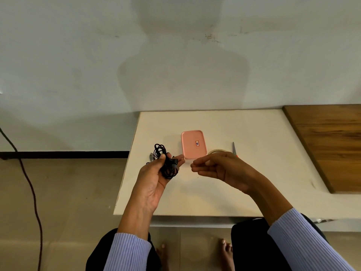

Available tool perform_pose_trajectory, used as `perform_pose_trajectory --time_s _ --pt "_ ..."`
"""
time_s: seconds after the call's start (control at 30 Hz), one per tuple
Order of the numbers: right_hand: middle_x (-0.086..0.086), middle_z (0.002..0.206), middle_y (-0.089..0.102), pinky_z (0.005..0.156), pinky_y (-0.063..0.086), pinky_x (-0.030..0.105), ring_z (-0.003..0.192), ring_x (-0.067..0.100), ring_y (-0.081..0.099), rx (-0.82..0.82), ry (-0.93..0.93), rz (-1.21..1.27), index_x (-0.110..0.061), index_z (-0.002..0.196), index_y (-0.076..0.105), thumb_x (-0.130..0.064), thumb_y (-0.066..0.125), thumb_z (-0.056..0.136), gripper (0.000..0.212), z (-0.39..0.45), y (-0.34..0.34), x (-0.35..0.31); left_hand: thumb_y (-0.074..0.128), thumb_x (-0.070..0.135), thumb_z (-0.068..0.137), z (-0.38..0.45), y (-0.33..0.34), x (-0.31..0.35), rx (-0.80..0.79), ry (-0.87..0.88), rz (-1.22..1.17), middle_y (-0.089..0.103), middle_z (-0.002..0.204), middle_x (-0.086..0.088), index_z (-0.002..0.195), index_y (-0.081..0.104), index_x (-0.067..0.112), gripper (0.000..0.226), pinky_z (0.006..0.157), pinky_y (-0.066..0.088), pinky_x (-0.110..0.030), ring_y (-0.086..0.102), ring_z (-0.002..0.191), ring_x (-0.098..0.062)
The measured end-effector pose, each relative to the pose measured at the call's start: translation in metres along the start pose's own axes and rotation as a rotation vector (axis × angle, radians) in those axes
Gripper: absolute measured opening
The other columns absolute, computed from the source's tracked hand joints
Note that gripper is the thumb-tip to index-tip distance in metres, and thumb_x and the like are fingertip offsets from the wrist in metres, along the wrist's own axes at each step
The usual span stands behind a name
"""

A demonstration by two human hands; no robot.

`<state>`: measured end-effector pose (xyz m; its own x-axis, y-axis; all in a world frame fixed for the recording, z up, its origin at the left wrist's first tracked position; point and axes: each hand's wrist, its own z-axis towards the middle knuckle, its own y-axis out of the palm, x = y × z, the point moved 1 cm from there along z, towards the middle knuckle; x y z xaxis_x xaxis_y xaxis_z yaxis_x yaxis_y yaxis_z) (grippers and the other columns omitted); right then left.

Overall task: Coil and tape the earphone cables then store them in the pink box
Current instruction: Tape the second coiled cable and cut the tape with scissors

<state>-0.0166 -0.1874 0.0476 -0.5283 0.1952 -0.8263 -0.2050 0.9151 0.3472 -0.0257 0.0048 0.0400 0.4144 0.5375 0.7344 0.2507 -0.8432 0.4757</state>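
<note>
My left hand [156,178] is raised palm up over the table's left part and grips a bundle of black earphone cable [166,161], thumb across it. Loops stick up above the fingers. My right hand [216,169] hovers just right of it with fingers loosely curled, fingertips pointing at the bundle, holding nothing I can make out. The pink box [193,144] lies shut on the white table, behind the hands. A roll of clear tape [215,152] peeks out behind my right hand.
Scissors [233,148] with an orange handle lie right of the tape. The white table [234,192] ends close on the left. A wooden board [332,143] lies at the right. A dark cord [29,182] runs along the floor at the left.
</note>
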Motion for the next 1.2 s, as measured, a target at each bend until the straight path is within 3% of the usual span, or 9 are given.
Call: perform_pose_trajectory --time_s 0.17,0.27,0.37,0.53,0.73,0.83,0.93,1.1,1.2 --pt "0.030 0.103 0.066 0.084 0.056 0.036 0.097 0.038 0.067 0.040 0.056 0.163 0.015 0.097 0.064 -0.022 0.032 0.094 0.048 0.006 0.001 0.001 0.042 0.013 0.098 -0.003 0.002 0.002 0.016 -0.006 0.016 0.062 0.115 -0.030 0.085 0.058 0.005 0.022 0.095 0.046 -0.039 0.071 0.091 -0.031" --pt "0.021 0.089 0.072 0.076 0.059 0.033 0.083 0.028 0.071 0.265 0.013 -0.105 0.003 0.090 0.068 -0.034 0.063 0.086 0.038 0.011 0.005 0.012 0.042 0.012 0.098 -0.007 0.004 0.002 -0.027 0.001 0.059 0.070 0.100 -0.025 0.084 0.059 0.003 0.023 0.098 0.044 -0.041 0.070 0.091 -0.031" --pt "0.016 0.083 0.071 0.068 0.059 0.030 0.074 0.022 0.072 0.339 -0.048 -0.224 0.000 0.086 0.064 -0.019 0.080 0.071 0.028 0.015 0.004 0.018 0.043 0.012 0.097 -0.010 0.009 0.000 -0.052 0.050 0.111 0.074 0.085 -0.014 0.084 0.060 0.003 0.023 0.094 0.047 -0.038 0.071 0.091 -0.029" --pt "0.008 0.086 0.063 0.063 0.057 0.024 0.072 0.013 0.061 0.221 0.041 -0.064 0.001 0.098 0.068 -0.012 0.070 0.080 0.022 0.016 0.007 0.019 0.046 0.012 0.096 -0.015 0.012 0.000 -0.082 0.141 0.219 0.074 0.092 -0.013 0.074 0.073 0.012 0.034 0.070 0.055 -0.021 0.071 0.092 -0.024" --pt "0.009 0.096 0.065 0.072 0.059 0.031 0.078 0.016 0.063 0.346 -0.097 -0.161 0.001 0.086 0.069 -0.009 0.074 0.076 0.016 0.016 0.009 0.017 0.047 0.017 0.097 -0.012 0.010 -0.007 -0.061 0.275 0.581 0.074 0.092 -0.010 0.090 0.071 0.011 0.026 0.082 0.050 -0.026 0.071 0.085 -0.020" --pt "0.010 0.093 0.069 0.066 0.058 0.027 0.085 0.020 0.067 0.362 -0.185 -0.224 0.000 0.084 0.071 -0.009 0.076 0.073 0.015 0.011 0.013 0.016 0.051 0.019 0.096 -0.007 0.007 -0.012 -0.007 0.345 0.763 0.073 0.088 -0.008 0.093 0.071 0.011 0.022 0.083 0.052 -0.031 0.069 0.086 -0.023" --pt "0.008 0.094 0.071 0.061 0.055 0.022 0.084 0.016 0.068 0.384 -0.200 -0.162 -0.006 0.081 0.071 -0.012 0.076 0.073 0.011 0.007 0.013 0.011 0.051 0.017 0.095 -0.004 0.005 -0.012 0.088 0.419 0.867 0.073 0.084 -0.007 0.090 0.070 0.006 0.023 0.077 0.054 -0.032 0.069 0.081 -0.019" --pt "0.002 0.086 0.068 0.059 0.049 0.017 0.077 0.008 0.059 0.190 -0.114 -0.116 -0.007 0.088 0.073 -0.018 0.074 0.077 0.016 0.002 0.025 0.015 0.051 0.015 0.095 -0.007 0.013 -0.018 0.053 0.454 0.863 0.069 0.069 -0.006 0.080 0.066 0.007 0.022 0.070 0.055 -0.033 0.069 0.068 -0.020" --pt "0.001 0.083 0.066 0.056 0.048 0.015 0.079 0.010 0.056 0.187 -0.094 -0.104 -0.006 0.091 0.073 -0.019 0.073 0.079 0.017 0.003 0.032 0.018 0.052 0.013 0.095 -0.009 0.019 -0.023 0.035 0.517 0.921 0.065 0.061 -0.001 0.079 0.066 0.012 0.021 0.060 0.052 -0.020 0.066 0.058 -0.011"
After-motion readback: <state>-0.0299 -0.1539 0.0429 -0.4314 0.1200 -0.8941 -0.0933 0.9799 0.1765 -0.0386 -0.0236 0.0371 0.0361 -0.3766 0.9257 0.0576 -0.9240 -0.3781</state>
